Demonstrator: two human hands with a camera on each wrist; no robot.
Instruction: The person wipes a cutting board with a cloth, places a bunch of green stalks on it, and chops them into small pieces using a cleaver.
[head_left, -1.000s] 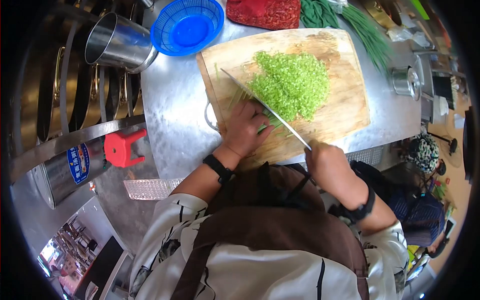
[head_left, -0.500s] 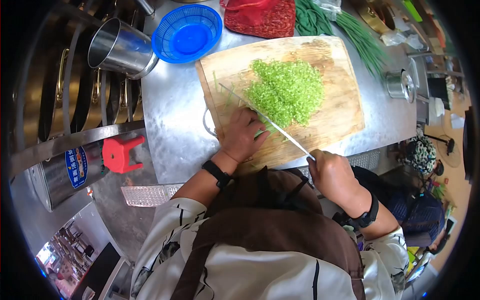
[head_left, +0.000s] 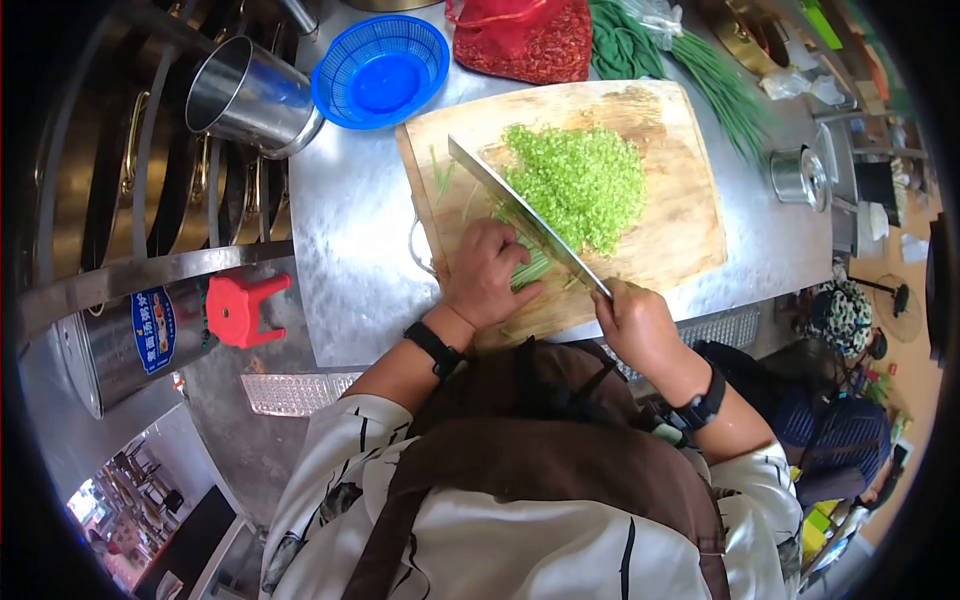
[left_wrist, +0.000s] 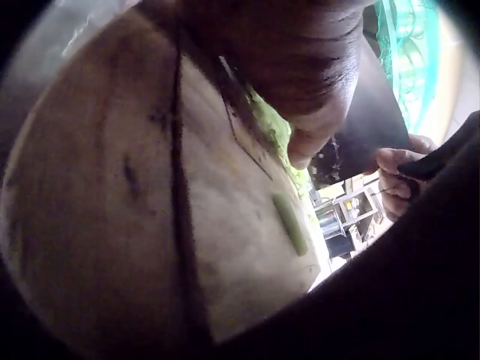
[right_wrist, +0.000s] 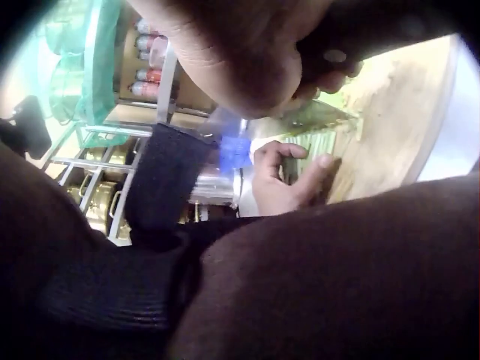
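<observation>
In the head view my left hand (head_left: 483,278), fingers bent, holds a bundle of thin green stalks (head_left: 534,268) down on the wooden cutting board (head_left: 682,205). My right hand (head_left: 645,335) grips a broad-bladed kitchen knife (head_left: 522,214) by its handle. The blade slants across the board, right beside the left fingertips. Past the blade lies a heap of finely chopped green stalks (head_left: 585,185). The right wrist view shows the pale green bundle (right_wrist: 321,144) beside the left hand's thumb and fingers. One short green piece (left_wrist: 290,223) lies on the board in the left wrist view.
A blue plastic basket (head_left: 385,80) and a steel pot (head_left: 250,95) stand beyond the board's left corner. Behind it are a red mesh bag (head_left: 525,40), green cloth (head_left: 625,40) and long green stems (head_left: 715,90). A steel canister (head_left: 798,178) stands at right.
The knife blade has risen and its flat side now shows more. My right hand has shifted slightly left and up. The left hand stays on the stalks; the whole view has shifted a little.
</observation>
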